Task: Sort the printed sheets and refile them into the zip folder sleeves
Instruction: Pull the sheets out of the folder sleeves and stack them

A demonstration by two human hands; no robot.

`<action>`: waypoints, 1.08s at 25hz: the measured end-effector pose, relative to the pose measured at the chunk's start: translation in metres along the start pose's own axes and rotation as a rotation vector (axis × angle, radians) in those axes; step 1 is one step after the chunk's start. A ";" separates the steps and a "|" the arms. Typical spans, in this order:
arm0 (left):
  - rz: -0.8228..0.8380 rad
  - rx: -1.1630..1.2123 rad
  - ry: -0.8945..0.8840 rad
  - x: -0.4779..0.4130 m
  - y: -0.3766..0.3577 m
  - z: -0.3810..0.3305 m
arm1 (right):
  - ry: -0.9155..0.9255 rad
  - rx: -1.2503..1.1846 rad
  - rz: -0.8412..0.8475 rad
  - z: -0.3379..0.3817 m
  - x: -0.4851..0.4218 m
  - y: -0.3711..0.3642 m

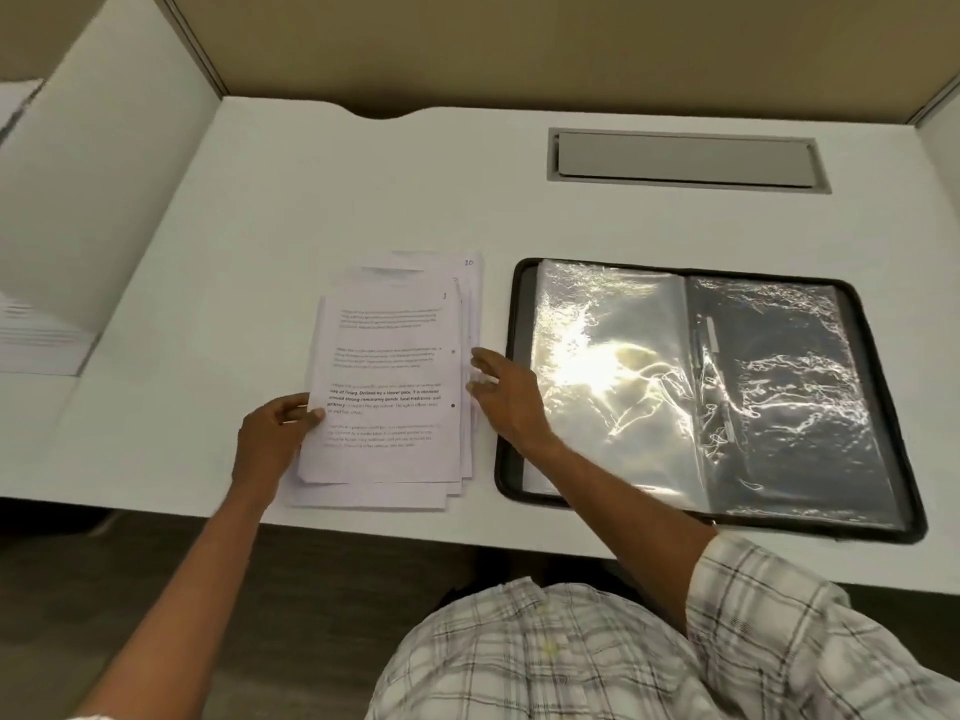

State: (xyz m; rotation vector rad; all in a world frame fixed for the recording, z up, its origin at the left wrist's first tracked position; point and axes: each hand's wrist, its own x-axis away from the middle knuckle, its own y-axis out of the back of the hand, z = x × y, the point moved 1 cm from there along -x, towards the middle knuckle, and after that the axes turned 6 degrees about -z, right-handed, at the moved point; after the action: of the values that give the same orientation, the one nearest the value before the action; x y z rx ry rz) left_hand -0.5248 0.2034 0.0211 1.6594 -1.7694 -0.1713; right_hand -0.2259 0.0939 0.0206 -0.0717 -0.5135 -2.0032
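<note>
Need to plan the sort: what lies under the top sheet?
More sheets, fanned out past the top sheet; the backmost corner shows a handwritten 10. Their print is covered.

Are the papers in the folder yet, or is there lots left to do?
Done: the zip folder lies open. In hand: the left hand pinches the left edge of the printed sheets; the right hand touches their right edge with straight fingers. Left: the clear sleeves on show look empty, so nearly all the filing remains.
</note>
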 end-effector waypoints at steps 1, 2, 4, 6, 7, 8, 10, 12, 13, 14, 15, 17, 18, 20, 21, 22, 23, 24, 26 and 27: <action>-0.017 -0.028 -0.017 0.002 -0.002 0.002 | 0.071 0.125 -0.059 -0.004 0.006 0.008; -0.052 -0.050 -0.046 0.006 -0.006 0.002 | 0.140 0.230 -0.107 -0.010 0.013 0.018; -0.178 -0.085 -0.150 0.019 -0.018 -0.005 | 0.244 0.444 -0.167 -0.029 0.034 0.038; -0.272 -0.086 -0.290 0.036 -0.038 -0.017 | 0.293 0.688 -0.160 -0.056 0.055 0.053; -0.249 -0.073 -0.369 0.044 -0.053 -0.024 | 0.289 0.772 -0.128 -0.069 0.064 0.058; -0.176 -0.052 -0.448 0.054 -0.069 -0.032 | 0.277 0.826 -0.094 -0.081 0.069 0.061; 0.024 -0.033 -0.566 0.074 -0.105 -0.048 | 0.271 0.863 -0.059 -0.091 0.074 0.061; 0.186 -0.045 -0.625 0.093 -0.141 -0.062 | 0.305 0.849 -0.058 -0.090 0.074 0.055; 0.244 -0.040 -0.622 0.100 -0.158 -0.066 | 0.320 0.819 -0.076 -0.088 0.073 0.052; 0.287 -0.035 -0.599 0.106 -0.173 -0.069 | 0.320 0.765 -0.110 -0.086 0.072 0.052; 0.319 -0.028 -0.562 0.111 -0.186 -0.070 | 0.312 0.685 -0.151 -0.084 0.071 0.054; 0.342 -0.034 -0.497 0.118 -0.204 -0.071 | 0.294 0.529 -0.240 -0.085 0.069 0.062; 0.332 -0.039 -0.484 0.120 -0.209 -0.071 | 0.296 0.473 -0.271 -0.084 0.070 0.065; 0.317 -0.038 -0.477 0.125 -0.215 -0.071 | 0.292 0.400 -0.310 -0.081 0.071 0.072; 0.313 -0.037 -0.481 0.129 -0.215 -0.071 | 0.277 0.373 -0.337 -0.079 0.072 0.077; 0.301 -0.041 -0.495 0.132 -0.215 -0.071 | 0.258 0.324 -0.367 -0.076 0.073 0.081; 0.290 -0.053 -0.508 0.135 -0.216 -0.071 | 0.225 0.247 -0.389 -0.073 0.073 0.087; 0.292 -0.076 -0.517 0.137 -0.217 -0.070 | 0.163 0.155 -0.408 -0.067 0.073 0.095; 0.322 -0.168 -0.536 0.142 -0.220 -0.067 | -0.036 -0.072 -0.463 -0.053 0.071 0.121; 0.341 -0.239 -0.553 0.144 -0.222 -0.065 | -0.133 -0.217 -0.490 -0.047 0.070 0.140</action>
State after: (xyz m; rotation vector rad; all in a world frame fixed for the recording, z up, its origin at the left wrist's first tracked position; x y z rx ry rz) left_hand -0.2961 0.0556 0.0074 1.1824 -2.3004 -0.7089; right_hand -0.1308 -0.0367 0.0423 -0.2322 -0.4217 -2.5438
